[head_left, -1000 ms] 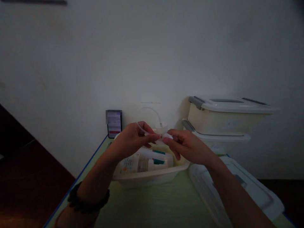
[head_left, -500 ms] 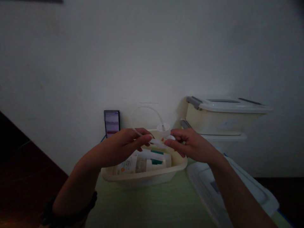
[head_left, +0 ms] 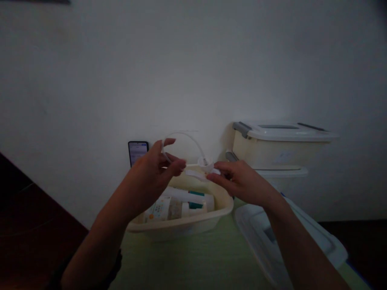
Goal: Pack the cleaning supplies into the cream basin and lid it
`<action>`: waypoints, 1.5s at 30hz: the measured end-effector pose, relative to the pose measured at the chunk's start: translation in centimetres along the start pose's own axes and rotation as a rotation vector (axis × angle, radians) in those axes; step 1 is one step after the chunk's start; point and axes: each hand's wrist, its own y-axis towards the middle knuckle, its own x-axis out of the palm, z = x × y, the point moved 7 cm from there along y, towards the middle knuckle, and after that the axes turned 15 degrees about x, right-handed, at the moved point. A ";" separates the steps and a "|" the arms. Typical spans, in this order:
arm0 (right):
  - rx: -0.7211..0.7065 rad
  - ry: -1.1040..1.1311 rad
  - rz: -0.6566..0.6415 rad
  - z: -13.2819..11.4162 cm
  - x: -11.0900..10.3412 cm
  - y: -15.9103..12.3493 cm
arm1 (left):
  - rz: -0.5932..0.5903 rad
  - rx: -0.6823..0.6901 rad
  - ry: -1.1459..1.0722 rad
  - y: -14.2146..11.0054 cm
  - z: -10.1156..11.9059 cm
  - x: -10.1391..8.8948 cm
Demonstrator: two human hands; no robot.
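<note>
My right hand point(head_left: 238, 179) pinches a white pump head point(head_left: 196, 175) between thumb and fingers, above a cream plastic bin point(head_left: 181, 224). Its cup-shaped collar point(head_left: 205, 162) faces upward. A clear bendy tube point(head_left: 185, 134) rises from the collar and arches left to my left hand point(head_left: 160, 169). There the tube runs down behind the raised index finger, its end held between the thumb and the other fingers. Inside the bin lie a white bottle with a green band point(head_left: 196, 197) and a printed packet point(head_left: 161, 209).
A phone point(head_left: 138, 151) leans on the wall behind my left hand. Two lidded storage boxes point(head_left: 281, 151) are stacked at the right. A loose pale lid point(head_left: 256, 229) lies on the green tabletop point(head_left: 187, 257), partly under my right forearm.
My left hand has drawn left and up from the pump head, its index finger lifting along the tube. My right hand keeps its hold on the head. The phone screen now looks different.
</note>
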 end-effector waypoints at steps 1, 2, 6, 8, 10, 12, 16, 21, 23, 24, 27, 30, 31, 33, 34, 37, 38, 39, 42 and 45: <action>0.004 -0.010 0.003 0.0 -0.1 0.0 | -0.050 0.017 0.025 0.0 0.3 0.1; 0.004 -0.011 0.000 0.1 -0.1 -0.1 | -0.098 0.038 0.048 0.0 0.6 0.2; -0.017 0.034 -0.045 -0.2 0.0 -0.3 | -0.195 0.088 0.111 -0.1 0.9 0.3; -0.022 0.063 -0.076 -0.4 0.3 -0.4 | -0.229 0.079 0.104 -0.2 0.8 0.5; -0.015 0.094 -0.109 -0.4 0.7 -0.4 | -0.289 0.075 0.076 -0.3 0.8 1.1; -0.008 0.130 -0.144 -0.3 1.1 -0.2 | -0.343 0.086 0.049 -0.4 0.8 1.6; -0.004 0.210 -0.208 0.1 1.7 0.2 | -0.383 0.073 0.058 -0.4 -0.1 1.7; 0.020 0.265 -0.285 0.6 2.3 0.5 | -0.447 0.016 0.015 -0.5 -2.3 1.6; 0.065 0.279 -0.324 0.9 2.6 0.5 | -0.499 -0.013 0.030 -0.7 -3.0 1.6; 0.087 0.292 -0.343 1.1 2.8 0.5 | -0.517 -0.025 0.045 -0.8 -3.4 1.5; 0.111 0.338 -0.344 1.4 2.9 0.6 | -0.482 -0.078 0.114 -0.9 -4.2 0.9; 0.102 0.305 -0.271 1.5 2.4 0.7 | -0.409 -0.177 0.170 -0.9 -4.9 0.0; 0.099 0.274 -0.252 1.5 2.2 0.8 | -0.400 -0.203 0.178 -0.9 -5.0 -0.2; 0.089 0.224 -0.231 1.5 2.0 0.8 | -0.398 -0.219 0.197 -1.0 -5.1 -0.3; 0.083 0.213 -0.230 1.4 2.0 0.8 | -0.399 -0.210 0.214 -0.9 -5.1 -0.3; 0.086 0.204 -0.233 1.5 2.4 0.9 | -0.444 -0.185 0.265 -1.1 -5.5 -0.1; 0.091 0.190 -0.230 1.6 2.7 1.0 | -0.470 -0.183 0.271 -1.2 -5.7 0.1; 0.093 0.164 -0.216 1.7 2.9 1.1 | -0.500 -0.185 0.270 -1.4 -6.0 0.3; 0.058 0.044 -0.145 1.6 3.6 1.4 | -0.606 -0.194 0.255 -2.1 -6.7 1.1; 0.025 0.026 -0.100 1.6 3.9 1.8 | -0.684 -0.170 0.255 -2.5 -6.9 1.9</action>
